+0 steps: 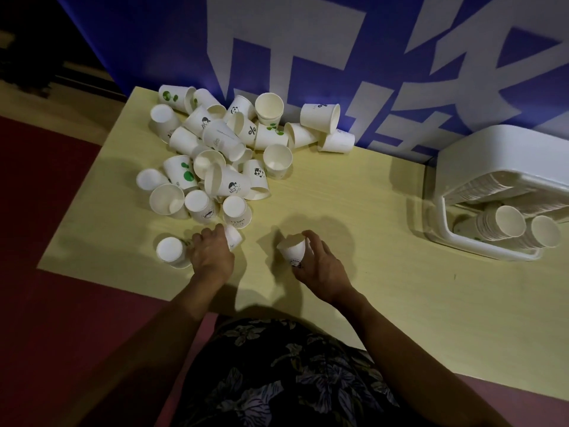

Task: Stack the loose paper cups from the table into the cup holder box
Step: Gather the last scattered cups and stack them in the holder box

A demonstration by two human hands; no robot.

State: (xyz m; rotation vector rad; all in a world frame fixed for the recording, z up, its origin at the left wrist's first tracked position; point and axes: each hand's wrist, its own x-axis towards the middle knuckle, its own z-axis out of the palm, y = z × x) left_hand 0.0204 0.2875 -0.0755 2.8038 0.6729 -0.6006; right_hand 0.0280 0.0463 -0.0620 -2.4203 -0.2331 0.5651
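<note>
Paper cups (221, 143) lie in a loose heap at the 10 o'clock part of the pale yellow table (354, 192), some upright, some inverted, many on their sides; the heap's far fringe touches the blue banner (308, 41) along the table's back edge. Left hand (212, 254), at 7 o'clock near the front edge, curls its fingers round a small tilted cup (233, 237). An inverted cup (171, 252) stands just beside that hand at its 9 o'clock, close to the table's left front corner. Right hand (320, 266), near centre front, grips a single cup (294, 249) held tilted, thumb and fingers wrapped round its wall.

Cup holder box (492, 155), white with rounded corners, sits at 3 o'clock against the banner, its near rim close to the right edge of view. Inside it, nested stacks (505, 224) lie on their sides with mouths facing the person.

Bare tabletop runs between the heap and the box, and between the right hand and the box. Red floor (46, 211) borders the table's left edge.
</note>
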